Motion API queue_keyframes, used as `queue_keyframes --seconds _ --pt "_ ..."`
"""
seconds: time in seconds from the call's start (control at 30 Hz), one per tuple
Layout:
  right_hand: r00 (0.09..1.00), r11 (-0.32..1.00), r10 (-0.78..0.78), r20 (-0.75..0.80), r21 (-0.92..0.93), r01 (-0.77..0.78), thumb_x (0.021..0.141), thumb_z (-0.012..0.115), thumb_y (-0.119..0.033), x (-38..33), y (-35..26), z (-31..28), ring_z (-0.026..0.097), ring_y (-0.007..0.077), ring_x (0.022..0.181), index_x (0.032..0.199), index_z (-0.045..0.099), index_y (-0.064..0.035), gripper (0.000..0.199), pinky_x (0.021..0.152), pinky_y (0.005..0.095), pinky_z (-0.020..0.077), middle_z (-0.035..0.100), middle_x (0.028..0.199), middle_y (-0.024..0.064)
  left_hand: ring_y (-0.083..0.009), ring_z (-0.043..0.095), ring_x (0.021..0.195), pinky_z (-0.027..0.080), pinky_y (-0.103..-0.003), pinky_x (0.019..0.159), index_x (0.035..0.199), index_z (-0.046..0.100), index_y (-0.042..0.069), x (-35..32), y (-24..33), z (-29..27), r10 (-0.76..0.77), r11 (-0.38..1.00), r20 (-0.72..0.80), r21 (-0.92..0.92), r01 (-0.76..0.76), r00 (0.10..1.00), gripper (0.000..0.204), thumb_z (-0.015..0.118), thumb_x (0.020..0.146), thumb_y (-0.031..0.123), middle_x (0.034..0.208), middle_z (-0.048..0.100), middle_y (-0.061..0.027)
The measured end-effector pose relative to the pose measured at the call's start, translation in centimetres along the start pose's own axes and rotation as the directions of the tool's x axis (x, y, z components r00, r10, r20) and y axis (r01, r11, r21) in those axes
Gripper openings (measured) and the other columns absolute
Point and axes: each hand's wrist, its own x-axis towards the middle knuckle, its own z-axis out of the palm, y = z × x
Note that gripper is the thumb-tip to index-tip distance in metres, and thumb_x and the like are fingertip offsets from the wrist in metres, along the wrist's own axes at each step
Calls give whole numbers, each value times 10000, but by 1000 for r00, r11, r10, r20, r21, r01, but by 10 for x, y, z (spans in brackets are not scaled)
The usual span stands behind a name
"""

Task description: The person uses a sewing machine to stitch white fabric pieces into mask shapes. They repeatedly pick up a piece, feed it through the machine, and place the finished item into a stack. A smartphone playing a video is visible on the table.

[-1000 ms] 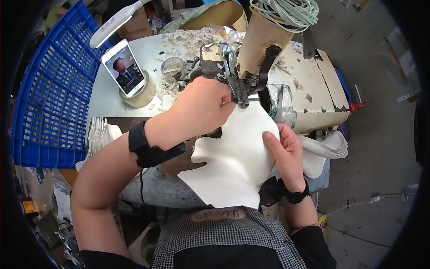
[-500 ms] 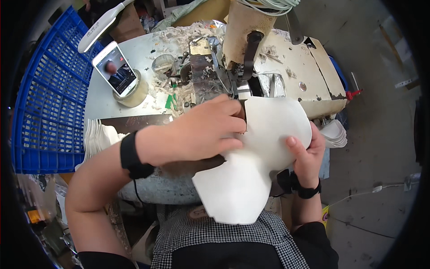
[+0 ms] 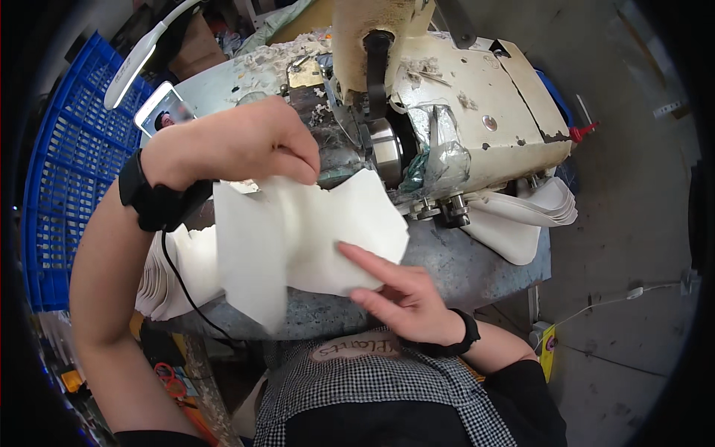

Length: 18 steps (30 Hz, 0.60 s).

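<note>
In front of me a white, thin, flexible cut piece [image 3: 354,216] is held over the near edge of the metal worktable [image 3: 477,253]. It bends, with a fold standing up at its left and notched corners along the rim. My left hand [image 3: 257,141] is curled closed at its upper edge, the fingertips partly hidden. My right hand [image 3: 410,298] lies on its lower right part, index finger stretched out flat and thumb apart. Just beyond stands a cream machine [image 3: 484,127] with a shiny metal roller [image 3: 386,153]; the piece is apart from the roller.
A stack of white pieces [image 3: 190,268] lies left under my forearm; more white pieces [image 3: 514,227] lie to the right of the machine. A phone [image 3: 158,110], a white lamp [image 3: 135,67] and a blue plastic crate [image 3: 67,186] stand left. Fluffy scraps [image 3: 287,52] cover the table's far part.
The white piece has come away from the machine, toward the left and nearer me, and turned. My left hand has moved left and up with it. My right hand has let go of its edge.
</note>
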Motion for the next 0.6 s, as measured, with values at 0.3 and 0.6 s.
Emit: queue_keyframes --seconds 0.3,0.6 --pt "991 835 -134 14 540 105 927 537 25 41 -1 33 367 174 1322 1500 125 -29 708 1079 344 374 191 1543 114 -252 626 700 480 -335 643 807 713 44 19 -28 -26 123 974 -5 193 -120 992 103 702 749 128 738 664 -98" --pt "988 865 -143 -59 477 154 902 562 51 43 1 32 367 208 1336 1488 142 6 722 1081 384 379 168 1554 117 -251 625 715 476 -339 644 797 710 46 31 -30 -29 211 949 -12 243 -202 977 114 692 742 144 746 667 -89"
